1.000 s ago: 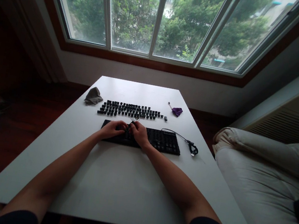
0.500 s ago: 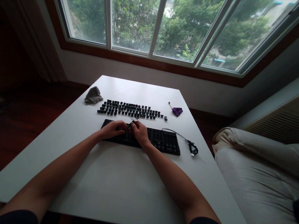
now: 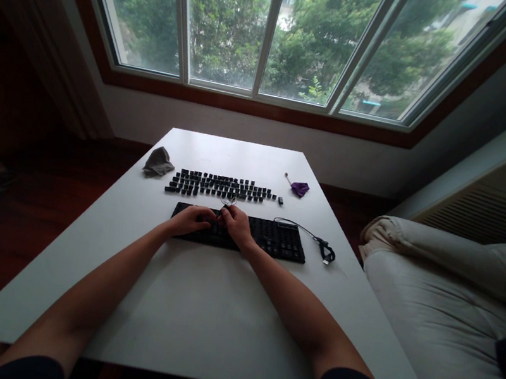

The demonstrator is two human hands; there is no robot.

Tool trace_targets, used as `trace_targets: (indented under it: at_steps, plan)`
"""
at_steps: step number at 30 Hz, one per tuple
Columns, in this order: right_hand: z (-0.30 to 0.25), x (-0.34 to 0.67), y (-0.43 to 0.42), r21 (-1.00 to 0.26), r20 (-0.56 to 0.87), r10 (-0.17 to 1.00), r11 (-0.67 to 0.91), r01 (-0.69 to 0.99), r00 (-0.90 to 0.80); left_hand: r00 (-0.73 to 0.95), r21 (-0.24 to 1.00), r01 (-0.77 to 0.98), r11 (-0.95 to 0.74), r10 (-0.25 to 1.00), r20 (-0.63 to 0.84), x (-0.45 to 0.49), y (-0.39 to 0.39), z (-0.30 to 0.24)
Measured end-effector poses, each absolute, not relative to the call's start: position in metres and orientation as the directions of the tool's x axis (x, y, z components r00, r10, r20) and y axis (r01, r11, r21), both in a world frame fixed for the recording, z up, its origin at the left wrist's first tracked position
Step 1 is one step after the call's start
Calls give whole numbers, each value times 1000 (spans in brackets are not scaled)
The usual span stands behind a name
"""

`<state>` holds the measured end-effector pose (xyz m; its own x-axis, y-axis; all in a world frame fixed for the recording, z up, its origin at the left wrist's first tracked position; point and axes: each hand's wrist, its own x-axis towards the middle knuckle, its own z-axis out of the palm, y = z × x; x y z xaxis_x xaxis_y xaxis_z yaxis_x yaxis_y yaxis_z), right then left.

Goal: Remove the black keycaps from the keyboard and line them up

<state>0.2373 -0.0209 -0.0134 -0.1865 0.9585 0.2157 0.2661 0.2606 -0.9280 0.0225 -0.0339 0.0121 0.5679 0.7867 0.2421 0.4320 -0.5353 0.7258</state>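
Note:
A black computer keyboard [image 3: 281, 239] lies near the middle of the white table, both my hands over its left half. My right hand [image 3: 236, 224] is closed in a pinch on a keycap puller [image 3: 229, 201], whose thin wire loop sticks up past the fingertips, away from me. Beside it, my left hand [image 3: 190, 219] rests over the keyboard's left end, fingers curved and thumb apart from them. Its fingertips come close to the right hand's. Whether they touch a key is too small to tell. Behind the keyboard, several loose black keycaps [image 3: 215, 185] stand in rows.
A grey cloth [image 3: 159, 162] lies at the table's back left. On the back right are a purple cloth [image 3: 300, 188] and a small brush [image 3: 288, 178]. The keyboard's coiled cable [image 3: 326, 250] sits to its right. A light sofa [image 3: 447, 297] stands right of the white table [image 3: 195, 308].
Both hands stay almost in place over the keyboard. The wire loop at my right fingertips has shifted very slightly; the things on the table have not moved.

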Motion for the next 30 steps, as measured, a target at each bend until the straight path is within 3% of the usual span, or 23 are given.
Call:
trace_targets:
  at_steps: [12, 30]
  plan:
    - [-14, 237, -20, -925, 201, 962, 248, 287, -183, 597, 748, 294, -595, 725, 343, 21, -30, 14]
    - [-12, 236, -22, -916, 217, 956, 269, 297, -197, 597, 756, 322, -570, 742, 305, 21, -31, 14]
